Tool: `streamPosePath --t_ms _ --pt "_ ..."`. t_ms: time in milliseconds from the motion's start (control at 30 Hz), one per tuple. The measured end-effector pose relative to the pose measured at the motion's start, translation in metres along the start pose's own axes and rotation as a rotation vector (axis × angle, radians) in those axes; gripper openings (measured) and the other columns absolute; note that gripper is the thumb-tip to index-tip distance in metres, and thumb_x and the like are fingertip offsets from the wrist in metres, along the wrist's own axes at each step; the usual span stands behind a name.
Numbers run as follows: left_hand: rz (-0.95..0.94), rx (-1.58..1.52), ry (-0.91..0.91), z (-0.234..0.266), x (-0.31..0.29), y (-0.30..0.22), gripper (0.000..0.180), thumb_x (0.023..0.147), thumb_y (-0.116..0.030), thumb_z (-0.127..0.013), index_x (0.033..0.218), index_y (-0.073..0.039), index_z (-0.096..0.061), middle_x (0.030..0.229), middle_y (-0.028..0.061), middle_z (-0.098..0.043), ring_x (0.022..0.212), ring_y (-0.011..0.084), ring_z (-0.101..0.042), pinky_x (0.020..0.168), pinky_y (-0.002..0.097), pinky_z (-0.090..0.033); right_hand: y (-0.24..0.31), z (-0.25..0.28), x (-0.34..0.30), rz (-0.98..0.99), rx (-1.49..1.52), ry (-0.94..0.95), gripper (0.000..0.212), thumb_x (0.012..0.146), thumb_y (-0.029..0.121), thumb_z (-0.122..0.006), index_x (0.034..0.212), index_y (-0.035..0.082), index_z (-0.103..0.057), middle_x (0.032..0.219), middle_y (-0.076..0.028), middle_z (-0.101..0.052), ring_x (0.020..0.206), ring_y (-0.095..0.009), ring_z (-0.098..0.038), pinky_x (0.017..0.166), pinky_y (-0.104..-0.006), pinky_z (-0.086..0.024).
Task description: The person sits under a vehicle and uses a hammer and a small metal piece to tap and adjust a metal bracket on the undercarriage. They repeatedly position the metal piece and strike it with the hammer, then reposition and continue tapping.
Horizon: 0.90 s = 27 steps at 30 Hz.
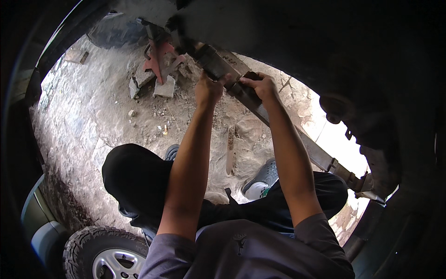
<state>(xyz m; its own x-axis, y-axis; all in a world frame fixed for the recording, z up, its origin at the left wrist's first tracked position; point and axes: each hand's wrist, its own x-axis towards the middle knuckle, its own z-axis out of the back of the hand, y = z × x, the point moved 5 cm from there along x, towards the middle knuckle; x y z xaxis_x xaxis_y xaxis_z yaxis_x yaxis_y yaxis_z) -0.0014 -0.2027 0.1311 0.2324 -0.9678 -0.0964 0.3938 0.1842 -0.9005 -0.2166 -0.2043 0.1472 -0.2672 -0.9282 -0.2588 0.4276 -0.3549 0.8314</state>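
A long, dark metal leaf spring (pixel 320 156) runs slantwise from the upper middle down to the right, with metal clips around it. My left hand (pixel 210 91) grips its near side, the thumb along the metal and the other fingers partly hidden. Close by to the right, my right hand (pixel 264 87) is closed at a clip on the same spring, thumb and forefinger on the edge. Whether a smaller part sits between those fingertips is too dark to see. Both forearms reach up between my bent knees.
A red jack stand (pixel 160 60) stands on broken blocks (pixel 165 87) beyond my left hand. Dark vehicle bodywork (pixel 371 60) surrounds the space overhead and right. A wheel with a knobby tire (pixel 81 246) lies at lower left. A flat bar (pixel 230 149) rests on the dirt ground.
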Motion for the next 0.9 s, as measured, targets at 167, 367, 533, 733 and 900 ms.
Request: streamPosePath --t_ms 167,367,533,733,900 --pt "0.021 -0.011 0.006 0.001 0.002 -0.004 0.074 0.078 -0.048 -0.086 0.132 -0.007 -0.058 0.122 0.0195 -0.072 0.114 0.0397 -0.068 0.096 0.0471 -0.053 -0.009 0.009 -0.003 0.005 -0.067 0.008 0.057 0.068 0.041 -0.095 0.105 0.002 -0.077 0.087 -0.012 -0.076 0.077 -0.019 -0.072 0.073 -0.0333 -0.056" --pt "0.022 -0.023 0.013 0.001 0.002 0.002 0.072 0.079 -0.047 -0.085 0.132 -0.006 -0.057 0.122 0.0200 -0.071 0.115 0.0395 -0.068 0.096 0.0469 -0.053 0.011 -0.006 -0.009 -0.002 -0.033 -0.011 0.050 0.070 0.039 -0.094 0.105 0.006 -0.079 0.090 -0.010 -0.078 0.078 -0.019 -0.073 0.073 -0.0335 -0.056" --pt "-0.025 -0.024 0.013 -0.001 0.000 -0.002 0.072 0.080 -0.048 -0.084 0.131 -0.006 -0.058 0.122 0.0198 -0.071 0.116 0.0392 -0.067 0.097 0.0473 -0.052 -0.005 0.001 -0.008 0.066 -0.054 -0.114 0.047 0.071 0.041 -0.093 0.102 0.008 -0.080 0.092 -0.011 -0.078 0.081 -0.021 -0.074 0.076 -0.0351 -0.056" --pt "0.001 -0.006 0.015 -0.001 0.002 -0.001 0.071 0.080 -0.049 -0.083 0.130 -0.006 -0.058 0.123 0.0196 -0.071 0.116 0.0398 -0.067 0.097 0.0482 -0.052 -0.007 -0.004 -0.004 0.001 -0.004 -0.156 0.053 0.068 0.049 -0.092 0.101 0.010 -0.080 0.093 -0.011 -0.078 0.083 -0.025 -0.074 0.076 -0.0374 -0.056" --pt "0.006 -0.008 0.011 -0.002 -0.003 -0.006 0.069 0.080 -0.047 -0.084 0.130 -0.006 -0.059 0.120 0.0198 -0.072 0.114 0.0408 -0.068 0.096 0.0486 -0.053 -0.018 -0.006 -0.025 0.151 -0.041 -0.303 0.041 0.075 0.050 -0.087 0.101 0.019 -0.082 0.100 -0.006 -0.079 0.099 -0.026 -0.072 0.093 -0.0489 -0.047"
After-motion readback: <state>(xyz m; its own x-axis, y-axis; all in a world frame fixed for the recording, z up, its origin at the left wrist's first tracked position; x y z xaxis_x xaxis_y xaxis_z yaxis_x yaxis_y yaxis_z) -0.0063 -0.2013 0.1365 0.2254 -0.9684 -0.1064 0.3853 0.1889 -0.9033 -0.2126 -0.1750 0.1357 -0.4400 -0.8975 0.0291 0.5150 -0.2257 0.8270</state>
